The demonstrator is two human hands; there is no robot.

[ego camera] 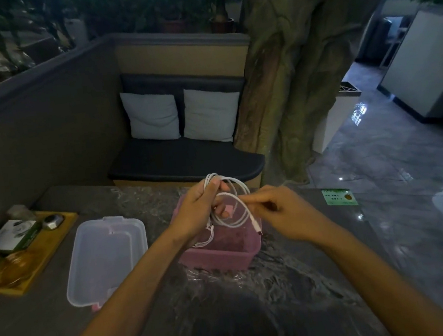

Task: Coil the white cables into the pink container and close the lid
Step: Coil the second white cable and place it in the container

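A pink container (220, 257) stands open on the dark marbled table, in the middle of the view. Above it my left hand (200, 209) grips the top of a coiled white cable (233, 208), whose loops hang over the box. My right hand (281, 213) pinches the same cable near its plug end, which points down at the container's right rim. More white cable (205, 239) lies inside the box at its left side. The clear lid (105, 257) rests flat on the table, left of the container.
A wooden tray (44, 254) with a small box, a glass dish and a metal object sits at the table's left. A green card (339, 196) lies at the right edge. Behind the table are a bench with two pillows (180, 114) and a tree-like pillar (301, 74).
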